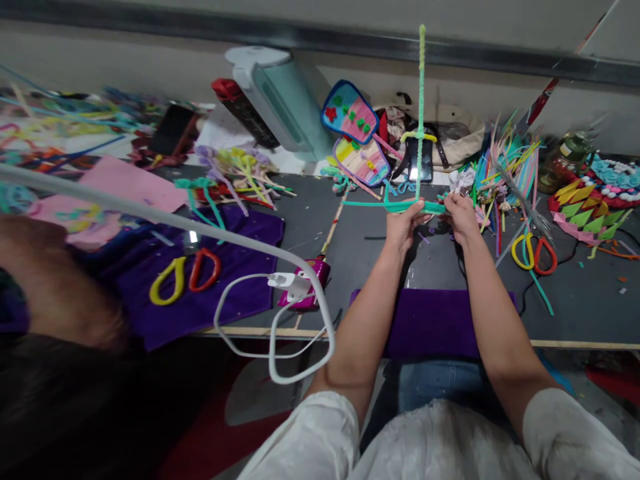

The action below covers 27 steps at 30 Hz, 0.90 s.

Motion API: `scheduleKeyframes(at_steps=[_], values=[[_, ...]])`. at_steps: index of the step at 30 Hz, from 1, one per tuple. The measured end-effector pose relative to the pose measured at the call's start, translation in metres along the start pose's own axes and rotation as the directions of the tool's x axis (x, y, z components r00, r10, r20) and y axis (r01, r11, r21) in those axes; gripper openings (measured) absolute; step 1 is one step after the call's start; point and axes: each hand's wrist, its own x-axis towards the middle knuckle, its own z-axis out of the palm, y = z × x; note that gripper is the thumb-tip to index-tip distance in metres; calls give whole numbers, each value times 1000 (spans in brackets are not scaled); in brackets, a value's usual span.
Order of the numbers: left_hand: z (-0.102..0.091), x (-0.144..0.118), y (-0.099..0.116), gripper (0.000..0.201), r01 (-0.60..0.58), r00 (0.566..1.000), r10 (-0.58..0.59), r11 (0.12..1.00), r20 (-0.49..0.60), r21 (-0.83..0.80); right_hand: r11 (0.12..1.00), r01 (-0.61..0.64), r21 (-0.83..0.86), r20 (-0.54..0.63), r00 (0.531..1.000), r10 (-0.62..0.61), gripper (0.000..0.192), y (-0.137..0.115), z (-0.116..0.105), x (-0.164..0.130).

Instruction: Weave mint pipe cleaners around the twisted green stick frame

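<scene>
Above the dark grey tabletop [310, 220], left hand [406, 225] and right hand [460, 215] pinch a green fuzzy pipe-cleaner bundle [400, 206]; its tall upright stem [421, 100] could bend if either grip slips.

Craft workshop, shared bench. Dark worktable [350, 260] littered with pipe cleaners [505, 167], offcuts, felt sheets [120, 183]. Two scissors [535, 253] lying out, the other yellow-and-red pair [185, 277] on purple cloth [240, 233]. Finished woven fans [350, 113] and petal ornament [595, 193] against the wall. Charger cable [280, 333] dangles off the edge. Another person's head at left.
</scene>
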Motion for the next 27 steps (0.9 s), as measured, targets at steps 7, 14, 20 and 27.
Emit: scheduleKeyframes(at_steps=[7, 14, 20, 27], values=[[0, 1, -2, 30, -16, 1000, 16, 1000, -1, -18, 974, 171, -147, -59, 982, -181, 23, 5, 2, 3], [2, 0, -2, 30, 0, 999, 0, 1000, -42, -4, 760, 425, -491, 52, 886, -462, 33, -10, 4, -13], [-2, 4, -4, 31, -26, 999, 26, 1000, -24, -6, 646, 476, -597, 138, 854, -502, 25, -14, 6, -16], [-2, 2, -4, 32, -12, 999, 12, 1000, -37, 7, 662, 463, -589, 104, 856, -506, 12, -10, 3, -12]])
